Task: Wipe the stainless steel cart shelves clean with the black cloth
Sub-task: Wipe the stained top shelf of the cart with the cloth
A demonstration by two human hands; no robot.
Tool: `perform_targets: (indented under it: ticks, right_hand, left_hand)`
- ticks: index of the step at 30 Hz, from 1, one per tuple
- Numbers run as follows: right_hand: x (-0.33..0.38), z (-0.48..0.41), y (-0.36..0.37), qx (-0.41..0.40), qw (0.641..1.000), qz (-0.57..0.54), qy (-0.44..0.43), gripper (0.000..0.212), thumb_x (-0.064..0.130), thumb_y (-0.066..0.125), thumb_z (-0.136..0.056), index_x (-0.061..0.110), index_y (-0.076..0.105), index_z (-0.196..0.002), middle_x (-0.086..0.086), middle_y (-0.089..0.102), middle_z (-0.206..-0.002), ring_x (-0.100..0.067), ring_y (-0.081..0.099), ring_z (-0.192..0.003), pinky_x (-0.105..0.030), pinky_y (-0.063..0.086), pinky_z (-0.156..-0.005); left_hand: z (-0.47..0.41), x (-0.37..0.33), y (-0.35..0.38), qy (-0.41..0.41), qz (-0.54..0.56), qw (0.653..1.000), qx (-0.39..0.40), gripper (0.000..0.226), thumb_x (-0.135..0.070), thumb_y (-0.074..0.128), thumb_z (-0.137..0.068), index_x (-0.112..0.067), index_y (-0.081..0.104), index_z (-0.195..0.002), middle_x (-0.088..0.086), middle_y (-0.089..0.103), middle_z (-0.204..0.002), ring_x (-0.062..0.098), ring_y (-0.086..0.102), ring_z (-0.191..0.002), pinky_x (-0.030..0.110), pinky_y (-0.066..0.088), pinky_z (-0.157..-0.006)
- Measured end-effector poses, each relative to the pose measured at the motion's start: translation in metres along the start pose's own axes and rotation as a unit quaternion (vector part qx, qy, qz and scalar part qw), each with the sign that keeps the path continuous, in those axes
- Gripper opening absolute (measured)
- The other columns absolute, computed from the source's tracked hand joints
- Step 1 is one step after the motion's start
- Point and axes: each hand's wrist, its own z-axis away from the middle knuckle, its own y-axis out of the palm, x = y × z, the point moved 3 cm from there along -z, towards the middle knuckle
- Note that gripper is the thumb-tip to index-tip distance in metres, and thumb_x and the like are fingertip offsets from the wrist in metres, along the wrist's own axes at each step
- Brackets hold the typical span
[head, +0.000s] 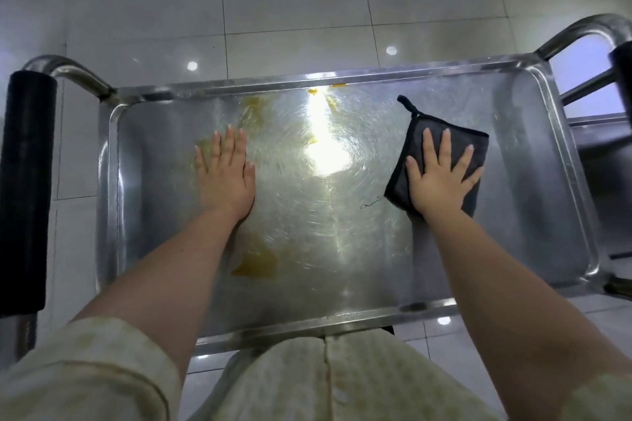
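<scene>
Held the right grip flat on the black cloth, fingers spread and pinching nothing, on the right half of the cart's top shelf. Rested the left grip bare on the steel left of centre, fingers straight and close together. Found the cloth apart from the raised rim on every side, with bare steel open toward the right edge. Found yellow stains beside the left forearm and more along the far rim. Noted black-padded handles past both short ends.
</scene>
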Motion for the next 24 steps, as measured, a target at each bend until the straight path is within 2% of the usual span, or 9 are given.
perform_targets:
  ticks: [3, 5, 8, 10, 12, 14, 19, 22, 24]
  right_hand:
    - [0.039, -0.017, -0.007, 0.003, 0.999, -0.029, 0.040, 0.061, 0.063, 0.013, -0.097, 0.047, -0.013, -0.150, 0.010, -0.019, -0.162, -0.038, -0.020, -0.146, -0.068, -0.010, -0.111]
    - [0.086, -0.024, -0.006, 0.000, 0.999, -0.027, 0.022, 0.062, 0.061, 0.013, -0.098, 0.044, -0.015, -0.151, 0.008, -0.020, -0.162, -0.041, -0.021, -0.145, -0.070, -0.009, -0.109]
    - [0.171, 0.003, 0.010, 0.021, 0.989, 0.011, -0.146, 0.063, 0.060, 0.013, -0.097, 0.042, -0.015, -0.151, 0.008, -0.022, -0.161, -0.041, -0.022, -0.144, -0.070, -0.018, -0.107]
    - [0.208, 0.037, 0.024, 0.039, 0.955, 0.049, -0.290, 0.063, 0.062, 0.014, -0.097, 0.043, -0.009, -0.152, 0.010, -0.017, -0.162, -0.039, -0.022, -0.145, -0.067, -0.022, -0.106]
    - [0.213, 0.050, 0.030, 0.048, 0.932, 0.072, -0.351, 0.062, 0.064, 0.016, -0.096, 0.046, -0.004, -0.152, 0.012, -0.010, -0.163, -0.036, -0.019, -0.147, -0.063, -0.018, -0.110]
    - [0.195, 0.033, 0.025, 0.029, 0.942, 0.068, -0.328, 0.061, 0.065, 0.018, -0.096, 0.049, -0.002, -0.151, 0.014, -0.008, -0.163, -0.034, -0.015, -0.148, -0.061, -0.013, -0.113]
    - [0.091, -0.055, -0.011, -0.003, 0.991, 0.026, -0.134, 0.063, 0.065, 0.024, -0.095, 0.050, -0.001, -0.151, 0.014, -0.008, -0.163, -0.034, -0.009, -0.149, -0.060, -0.006, -0.114]
    - [0.029, -0.086, -0.031, 0.005, 1.000, -0.024, -0.014, 0.063, 0.067, 0.021, -0.095, 0.049, -0.001, -0.151, 0.013, -0.008, -0.163, -0.035, -0.011, -0.148, -0.063, -0.006, -0.115]
    - [0.017, -0.089, -0.031, 0.004, 0.998, -0.038, 0.045, 0.063, 0.066, 0.017, -0.094, 0.047, -0.002, -0.152, 0.012, -0.011, -0.163, -0.035, -0.014, -0.148, -0.064, -0.008, -0.114]
  left_hand:
    - [-0.003, 0.002, 0.002, -0.001, 0.007, 1.000, -0.004, 0.058, -0.038, 0.016, -0.102, -0.023, -0.003, -0.155, 0.000, -0.006, -0.163, 0.020, -0.010, -0.149, 0.048, -0.011, -0.119]
    - [-0.004, 0.003, 0.004, 0.002, 0.010, 1.000, -0.004, 0.059, -0.038, 0.017, -0.102, -0.023, 0.000, -0.156, 0.000, -0.003, -0.164, 0.020, -0.007, -0.150, 0.048, -0.011, -0.119]
    - [-0.005, 0.005, 0.005, 0.005, 0.016, 1.000, -0.005, 0.060, -0.039, 0.014, -0.100, -0.022, 0.002, -0.156, 0.000, 0.000, -0.164, 0.020, -0.005, -0.150, 0.047, -0.012, -0.119]
    - [-0.004, 0.006, 0.003, 0.007, 0.014, 1.000, -0.011, 0.061, -0.040, 0.013, -0.098, -0.022, 0.005, -0.156, 0.000, 0.004, -0.164, 0.020, -0.002, -0.150, 0.047, -0.011, -0.119]
    - [-0.004, 0.004, 0.003, 0.006, 0.010, 1.000, -0.015, 0.062, -0.040, 0.015, -0.097, -0.021, 0.007, -0.156, 0.000, 0.006, -0.163, 0.022, 0.001, -0.150, 0.048, -0.008, -0.119]
    - [-0.004, 0.002, 0.003, 0.003, 0.010, 1.000, -0.014, 0.061, -0.038, 0.015, -0.097, -0.022, 0.007, -0.156, -0.001, 0.005, -0.163, 0.022, 0.001, -0.150, 0.049, -0.007, -0.119]
    - [-0.006, 0.002, 0.005, 0.000, 0.008, 1.000, -0.006, 0.058, -0.041, 0.008, -0.099, -0.026, -0.006, -0.153, -0.001, -0.005, -0.163, 0.020, -0.008, -0.150, 0.049, -0.008, -0.119]
    - [-0.007, 0.000, 0.004, 0.000, 0.003, 1.000, -0.010, 0.058, -0.041, 0.009, -0.100, -0.026, -0.003, -0.155, -0.001, -0.004, -0.163, 0.021, -0.007, -0.150, 0.050, -0.008, -0.119]
    - [-0.007, 0.000, 0.004, -0.004, 0.000, 1.000, -0.010, 0.058, -0.041, 0.010, -0.100, -0.026, -0.004, -0.155, -0.001, -0.005, -0.164, 0.021, -0.008, -0.150, 0.050, -0.009, -0.119]
